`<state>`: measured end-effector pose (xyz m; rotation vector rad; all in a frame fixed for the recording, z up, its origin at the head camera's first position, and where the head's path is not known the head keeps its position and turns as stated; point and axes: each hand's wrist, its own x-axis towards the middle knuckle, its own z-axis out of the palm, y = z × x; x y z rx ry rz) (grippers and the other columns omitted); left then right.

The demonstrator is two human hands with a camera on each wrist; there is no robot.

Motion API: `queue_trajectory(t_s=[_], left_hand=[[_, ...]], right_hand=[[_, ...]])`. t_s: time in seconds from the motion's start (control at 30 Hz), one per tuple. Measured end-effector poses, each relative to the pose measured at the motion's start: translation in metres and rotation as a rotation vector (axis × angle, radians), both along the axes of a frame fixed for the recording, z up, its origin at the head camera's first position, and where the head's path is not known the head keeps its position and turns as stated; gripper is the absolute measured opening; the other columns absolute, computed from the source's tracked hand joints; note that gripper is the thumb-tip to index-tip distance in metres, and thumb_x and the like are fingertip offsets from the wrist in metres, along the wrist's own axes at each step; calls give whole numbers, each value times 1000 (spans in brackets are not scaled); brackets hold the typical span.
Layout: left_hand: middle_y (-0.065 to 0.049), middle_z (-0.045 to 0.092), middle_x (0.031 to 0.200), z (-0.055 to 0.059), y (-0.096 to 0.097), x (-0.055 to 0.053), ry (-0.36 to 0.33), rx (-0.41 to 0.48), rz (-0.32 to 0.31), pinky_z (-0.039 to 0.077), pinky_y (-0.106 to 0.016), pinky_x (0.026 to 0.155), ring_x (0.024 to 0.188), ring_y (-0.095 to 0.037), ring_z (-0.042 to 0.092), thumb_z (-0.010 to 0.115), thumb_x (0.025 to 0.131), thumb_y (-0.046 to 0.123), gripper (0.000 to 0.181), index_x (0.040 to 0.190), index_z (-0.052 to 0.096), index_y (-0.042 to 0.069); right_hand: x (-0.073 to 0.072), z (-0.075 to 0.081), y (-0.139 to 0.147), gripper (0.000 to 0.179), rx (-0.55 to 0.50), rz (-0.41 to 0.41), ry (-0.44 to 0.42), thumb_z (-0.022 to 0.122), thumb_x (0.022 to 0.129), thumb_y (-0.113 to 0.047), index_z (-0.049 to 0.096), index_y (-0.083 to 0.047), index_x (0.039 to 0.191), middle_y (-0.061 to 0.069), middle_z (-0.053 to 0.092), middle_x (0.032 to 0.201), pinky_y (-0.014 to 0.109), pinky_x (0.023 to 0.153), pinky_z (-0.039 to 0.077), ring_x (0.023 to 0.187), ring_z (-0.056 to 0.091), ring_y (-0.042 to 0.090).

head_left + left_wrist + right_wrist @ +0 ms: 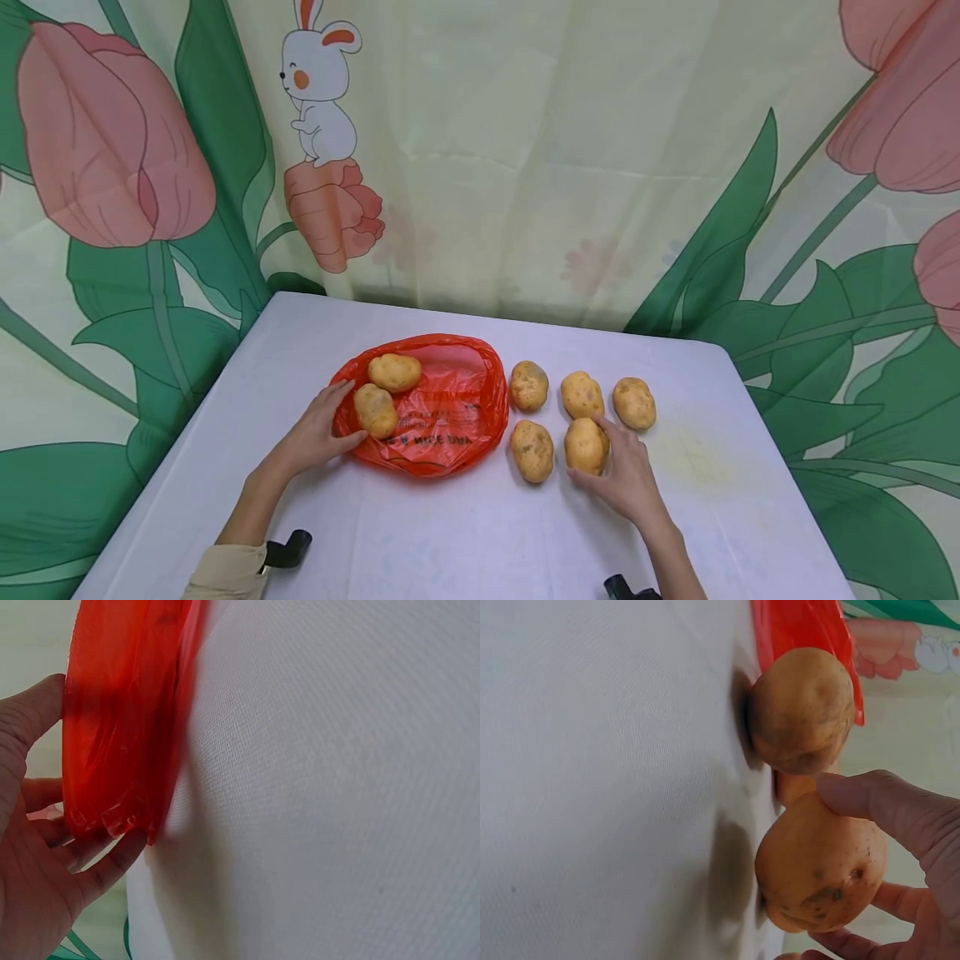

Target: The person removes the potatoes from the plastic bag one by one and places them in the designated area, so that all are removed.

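My right hand (621, 471) grips a potato (587, 446) between thumb and fingers; the right wrist view shows dark spots on this potato (821, 862). Whether it touches the cloth is hard to tell. Directly left of it lies another potato (532, 451), also seen in the right wrist view (801, 709). At the left, a red plastic bag (491, 408) stands with its mouth spread wide and two potatoes inside, one at the back (394, 372) and one nearer (376, 411). My left hand (318, 429) rests against the bag's left side, thumb and fingers spread along it.
Behind the gripped potato, a row of three potatoes runs from the left one (528, 386) through the middle one (582, 395) to the right one (634, 403). Everything stands on a white-covered table (450, 542). A curtain (510, 167) printed with tulips and a rabbit hangs behind.
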<state>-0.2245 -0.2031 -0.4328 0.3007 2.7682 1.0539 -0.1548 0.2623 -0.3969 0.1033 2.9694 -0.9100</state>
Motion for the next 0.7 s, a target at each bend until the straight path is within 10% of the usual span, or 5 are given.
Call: queue_trajectory(t_s=[0.4, 0.7], left_hand=[[-29, 25, 160, -1, 0, 0, 10, 4, 0, 35, -73, 108, 147, -54, 22, 79, 89, 32, 93, 159, 27, 1], [-28, 24, 161, -1, 0, -1, -1, 5, -1, 35, -73, 108, 147, -53, 23, 79, 89, 32, 93, 159, 26, 3]], right_hand=[[0, -3, 2, 96, 40, 26, -46, 94, 70, -29, 46, -8, 151, 17, 53, 117, 43, 84, 43, 109, 46, 32], [-2, -7, 1, 96, 27, 5, -74, 94, 72, -29, 44, -7, 151, 21, 50, 122, 52, 90, 45, 113, 45, 36]])
